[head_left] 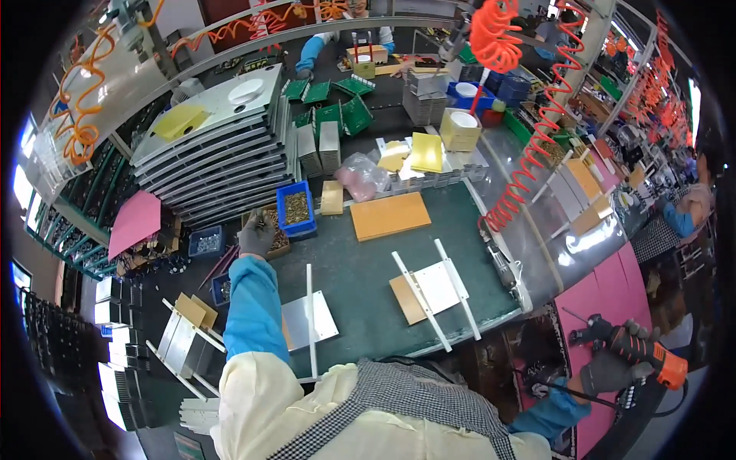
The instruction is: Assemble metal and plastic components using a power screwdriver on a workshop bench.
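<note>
My left hand (pixel 256 236), in a dark grey glove, reaches to a cardboard box of small brownish screws (pixel 279 231) beside a blue bin (pixel 297 222) of small brass-coloured fasteners. Its fingers look bent together, and what they hold is too small to make out. At the lower right, my gloved right hand (pixel 609 373) grips an orange and black power drill (pixel 642 349) whose bit points left. On the green tabletop (pixel 360 268) lie a panel piece with one white rail (pixel 311 318) and another panel (pixel 440 287) crossed by two white rails.
Orange-yellow boards (pixel 392 216) lie at the table's far side. A tall stack of grey panels (pixel 222 138) stands at the far left. Red coiled hoses (pixel 537 146) hang at the right. A railed panel (pixel 184 345) stands left of my arm. Pink sheets (pixel 606 295) lie at the right.
</note>
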Tool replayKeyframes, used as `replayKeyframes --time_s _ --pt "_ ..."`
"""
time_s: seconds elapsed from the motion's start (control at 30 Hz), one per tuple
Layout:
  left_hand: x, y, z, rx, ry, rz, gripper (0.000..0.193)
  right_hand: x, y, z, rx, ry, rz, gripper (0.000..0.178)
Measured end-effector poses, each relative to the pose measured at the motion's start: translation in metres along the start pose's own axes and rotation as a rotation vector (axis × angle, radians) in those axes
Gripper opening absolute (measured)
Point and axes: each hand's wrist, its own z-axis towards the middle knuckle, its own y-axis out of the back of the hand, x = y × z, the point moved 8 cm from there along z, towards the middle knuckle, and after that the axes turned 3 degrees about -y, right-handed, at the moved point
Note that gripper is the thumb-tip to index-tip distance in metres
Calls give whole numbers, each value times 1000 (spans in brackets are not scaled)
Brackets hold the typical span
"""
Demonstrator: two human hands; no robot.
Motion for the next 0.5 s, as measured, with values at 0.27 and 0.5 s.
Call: replayKeyframes --time_s 0.27,0.5 --pt "83 -35 -125 167 268 -14 20 -82 -7 35 -49 -42 163 74" --pt "206 -26 -239 220 605 -34 19 -119 -21 32 -73 -173 153 65"
